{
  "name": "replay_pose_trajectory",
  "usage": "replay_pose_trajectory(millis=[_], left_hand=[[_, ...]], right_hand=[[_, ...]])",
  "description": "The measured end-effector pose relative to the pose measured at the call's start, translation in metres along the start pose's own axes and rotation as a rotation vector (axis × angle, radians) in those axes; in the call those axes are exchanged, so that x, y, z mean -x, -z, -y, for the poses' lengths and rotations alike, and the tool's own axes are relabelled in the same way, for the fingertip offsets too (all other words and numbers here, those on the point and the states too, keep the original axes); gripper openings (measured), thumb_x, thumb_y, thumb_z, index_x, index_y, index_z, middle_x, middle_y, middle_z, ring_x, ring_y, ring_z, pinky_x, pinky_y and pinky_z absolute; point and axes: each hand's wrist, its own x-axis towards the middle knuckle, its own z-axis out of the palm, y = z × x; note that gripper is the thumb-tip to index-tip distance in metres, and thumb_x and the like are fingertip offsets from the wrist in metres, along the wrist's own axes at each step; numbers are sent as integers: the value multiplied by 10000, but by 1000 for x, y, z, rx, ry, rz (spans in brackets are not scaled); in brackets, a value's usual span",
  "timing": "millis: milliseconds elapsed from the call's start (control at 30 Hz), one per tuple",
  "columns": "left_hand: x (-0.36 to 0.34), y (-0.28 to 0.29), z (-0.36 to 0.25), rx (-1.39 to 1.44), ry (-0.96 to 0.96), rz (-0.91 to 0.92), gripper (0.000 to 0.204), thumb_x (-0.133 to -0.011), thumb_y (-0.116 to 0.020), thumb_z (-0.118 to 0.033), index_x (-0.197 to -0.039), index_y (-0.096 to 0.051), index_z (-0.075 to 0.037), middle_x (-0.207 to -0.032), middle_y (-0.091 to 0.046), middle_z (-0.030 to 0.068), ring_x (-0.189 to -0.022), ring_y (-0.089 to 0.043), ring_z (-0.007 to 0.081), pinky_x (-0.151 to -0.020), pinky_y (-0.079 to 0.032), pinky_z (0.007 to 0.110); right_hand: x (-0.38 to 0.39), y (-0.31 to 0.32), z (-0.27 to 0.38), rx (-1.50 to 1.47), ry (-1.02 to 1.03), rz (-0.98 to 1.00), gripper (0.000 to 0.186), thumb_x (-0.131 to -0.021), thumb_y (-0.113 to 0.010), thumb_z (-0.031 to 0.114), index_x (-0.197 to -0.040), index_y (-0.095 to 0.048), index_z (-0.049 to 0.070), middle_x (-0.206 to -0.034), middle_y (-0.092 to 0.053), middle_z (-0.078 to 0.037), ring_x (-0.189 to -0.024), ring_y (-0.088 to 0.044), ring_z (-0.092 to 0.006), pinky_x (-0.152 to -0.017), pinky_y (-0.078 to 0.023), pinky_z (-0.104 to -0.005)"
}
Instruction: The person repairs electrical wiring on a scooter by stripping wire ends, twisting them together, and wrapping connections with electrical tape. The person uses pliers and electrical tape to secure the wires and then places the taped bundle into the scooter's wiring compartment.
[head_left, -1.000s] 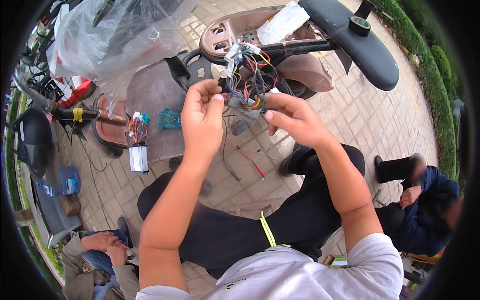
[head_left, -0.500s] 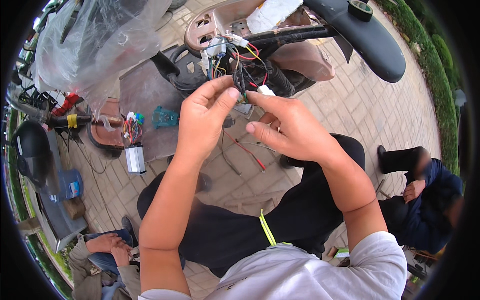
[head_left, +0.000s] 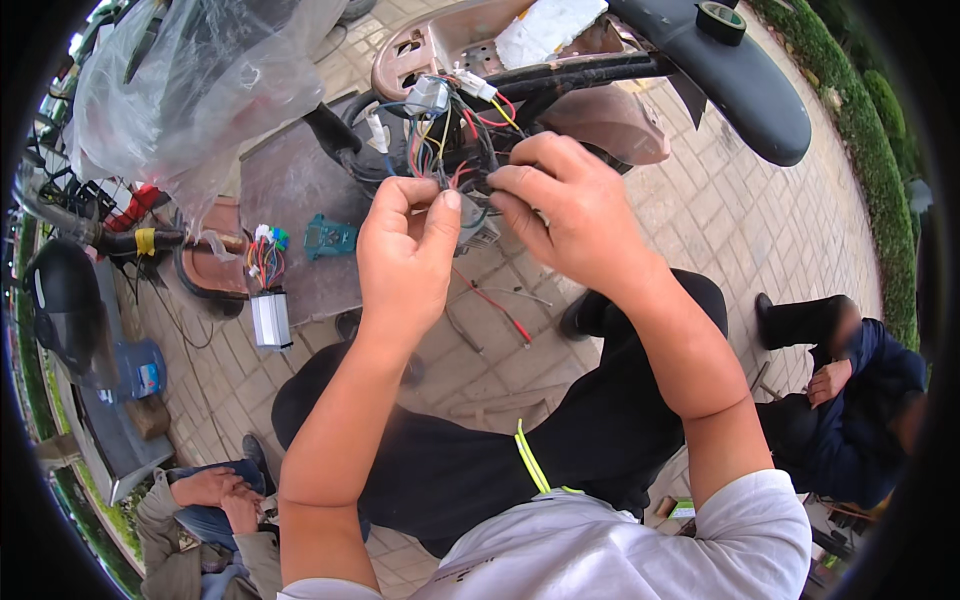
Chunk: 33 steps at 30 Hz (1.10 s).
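A bundle of coloured wires (head_left: 428, 150) hangs from the frame of a partly stripped scooter (head_left: 400, 50). My left hand (head_left: 405, 245) is closed, with thumb and forefinger pinching wires at the lower end of the bundle. Just to its right, my right hand (head_left: 580, 205) has its fingers drawn together on a black cable (head_left: 488, 150); its fingertips partly hide their grip. White plug connectors (head_left: 428, 95) sit at the top of the bundle, one of them (head_left: 474, 84) with red and yellow wires. Another white connector (head_left: 378, 133) dangles at the left.
A silver finned box (head_left: 270, 320) with coloured plugs and a teal object (head_left: 330, 237) lie left of my hands. Below them, a red lead (head_left: 500, 310) rests on the paving. Clear plastic sheeting (head_left: 190, 90) drapes at upper left. Seated people are at lower left and right.
My right hand has moved up and turned, its fingers now on the black cable. My left hand has dropped slightly, and the wires between the hands are more spread out.
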Motion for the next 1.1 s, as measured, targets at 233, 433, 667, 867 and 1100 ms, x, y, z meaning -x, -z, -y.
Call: replay_pose_trajectory(millis=[233,433,667,867,1100], left_hand=[[1,7,-9,30,48,96,145,-964,-634,-111,-1051,-598,-2,-935,-645,21,-841,-576,68,-767,-471,223],[-2,12,-10,-119,77,125,158,-929,-672,-86,-1043,-612,6,-910,-641,3,-813,-568,55,-740,-476,226],[-1,4,-15,-131,83,106,168,-934,-677,-103,-1044,-616,9,-886,-647,7,-799,-580,54,-713,-474,219],[-9,0,-11,119,118,67,203,-966,-642,-168,-1061,-615,9,-890,-663,40,-747,-623,87,-673,-512,234],[-16,-4,-9,113,162,98,166,-986,-598,-157,-1015,-601,6,-868,-629,19,-753,-595,75,-692,-506,245]], right_hand=[[9,-4,-6,85,-77,147,177,-760,-750,162,-901,-694,71,-922,-579,-50,-853,-582,-254,-721,-497,-385],[-2,0,13,-179,-189,-8,143,-808,-715,120,-920,-710,32,-837,-616,-80,-706,-614,-267,-620,-498,-361],[-15,-6,19,-681,-705,207,198,-823,-693,101,-984,-723,-11,-779,-631,-118,-643,-614,-240,-612,-497,-339],[-8,-8,25,-475,-519,201,201,-796,-728,90,-961,-713,-24,-804,-621,-132,-713,-614,-260,-667,-498,-366],[-2,-14,27,-390,-541,108,163,-780,-759,90,-876,-682,-17,-816,-595,-122,-712,-593,-257,-649,-481,-370]])
